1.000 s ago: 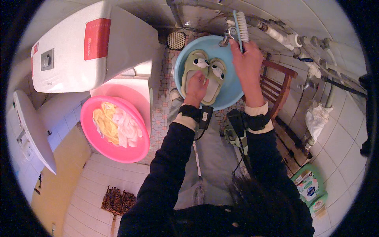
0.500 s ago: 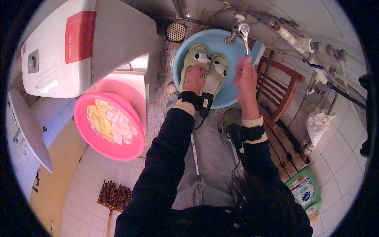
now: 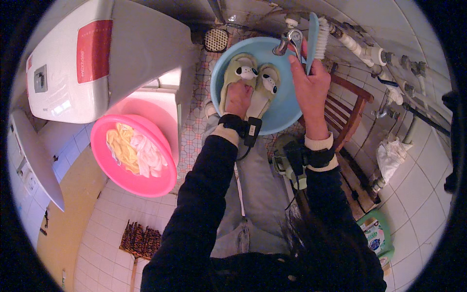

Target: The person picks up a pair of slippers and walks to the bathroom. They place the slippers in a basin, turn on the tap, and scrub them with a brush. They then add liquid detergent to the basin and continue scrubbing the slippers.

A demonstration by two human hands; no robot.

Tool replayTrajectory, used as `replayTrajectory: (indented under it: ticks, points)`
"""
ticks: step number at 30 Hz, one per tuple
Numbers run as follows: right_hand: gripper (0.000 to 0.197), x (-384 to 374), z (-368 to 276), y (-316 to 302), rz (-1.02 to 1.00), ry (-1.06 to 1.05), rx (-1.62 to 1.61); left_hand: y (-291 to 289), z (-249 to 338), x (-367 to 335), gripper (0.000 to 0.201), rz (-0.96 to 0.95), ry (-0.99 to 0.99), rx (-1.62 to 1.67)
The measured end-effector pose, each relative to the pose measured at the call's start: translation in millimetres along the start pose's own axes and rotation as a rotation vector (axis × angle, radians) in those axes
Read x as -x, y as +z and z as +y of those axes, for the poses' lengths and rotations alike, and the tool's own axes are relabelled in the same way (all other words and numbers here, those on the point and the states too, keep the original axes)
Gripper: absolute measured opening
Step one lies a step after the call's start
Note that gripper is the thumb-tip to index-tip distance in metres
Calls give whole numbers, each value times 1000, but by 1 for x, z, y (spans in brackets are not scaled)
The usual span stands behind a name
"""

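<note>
A pair of pale green slippers (image 3: pixel 265 97) with black-and-white animal-face trims stands in a light blue basin (image 3: pixel 287 109) under the tap. My left hand (image 3: pixel 238 99) is closed on the left slipper, its fingers at the foot opening. My right hand (image 3: pixel 311 85) grips a light blue scrubbing brush (image 3: pixel 312 41), white bristles facing right. The brush stands upright beside the chrome tap (image 3: pixel 295 38). My right thumb and a fingertip are near the tap's lever; whether they touch it I cannot tell.
To the left stands a white-and-grey appliance (image 3: pixel 146 53), with a pink basin (image 3: pixel 102 160) of yellow and pink cloth before it. A wooden chair (image 3: pixel 350 117) stands right of the blue basin. Pipes (image 3: pixel 357 48) run along the right wall; a green bottle (image 3: pixel 382 238) is lower right.
My right hand has moved up and right, raising the brush from beside the basin to beside the tap. My left hand stays on the slipper.
</note>
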State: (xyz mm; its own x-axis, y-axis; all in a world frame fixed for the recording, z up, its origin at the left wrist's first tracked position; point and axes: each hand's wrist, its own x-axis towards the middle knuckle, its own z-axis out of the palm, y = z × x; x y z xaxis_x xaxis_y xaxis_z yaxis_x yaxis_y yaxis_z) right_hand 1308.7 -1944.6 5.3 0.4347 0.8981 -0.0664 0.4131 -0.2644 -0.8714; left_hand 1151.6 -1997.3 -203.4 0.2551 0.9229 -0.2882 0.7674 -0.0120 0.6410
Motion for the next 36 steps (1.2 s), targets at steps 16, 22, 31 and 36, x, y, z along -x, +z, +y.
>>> replayTrajectory:
  ticks: [16, 22, 31, 36]
  points:
    - [24, 60, 78, 2, -79, 351, -113, -16, 19, 1, 19, -22, -57, 203]
    - [11, 82, 94, 6, -95, 705, -392, 1, 12, 6, 29, 23, -253, 554]
    - [48, 89, 101, 0, -336, 672, -211, -10, 32, 15, 34, 213, -249, 730]
    - [50, 72, 103, 17, -346, 321, 299, -30, 56, 16, 29, 216, -501, 1183]
